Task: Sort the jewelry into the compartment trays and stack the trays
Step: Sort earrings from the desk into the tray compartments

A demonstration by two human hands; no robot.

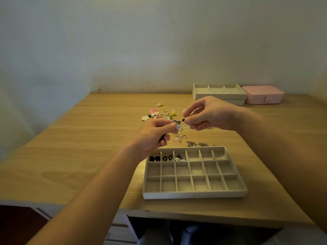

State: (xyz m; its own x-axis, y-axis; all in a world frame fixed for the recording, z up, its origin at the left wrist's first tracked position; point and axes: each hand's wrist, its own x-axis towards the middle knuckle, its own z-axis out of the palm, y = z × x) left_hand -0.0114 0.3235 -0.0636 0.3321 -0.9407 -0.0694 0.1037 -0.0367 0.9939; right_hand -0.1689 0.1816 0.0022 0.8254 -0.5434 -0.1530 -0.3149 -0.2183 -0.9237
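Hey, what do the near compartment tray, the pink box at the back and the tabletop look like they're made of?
Near compartment tray: beige, matte and fuzzy-looking with no shine, likely velvet or flocking over board.
Pink box: smooth with a faint sheen and rounded corners, perhaps faux leather or plastic.
Tabletop: pale wood grain, flat and even, probably laminate or veneer.

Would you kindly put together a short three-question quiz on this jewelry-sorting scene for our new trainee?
1. True or false: the pink box stands left of the stacked trays.
2. How many compartments of the near tray are filled? A one, B three, C six.
3. Fill in: the left hand and right hand hold a fan-shaped ___ between them.
Key: 1 false, it stands to their right; 2 B; 3 earring.
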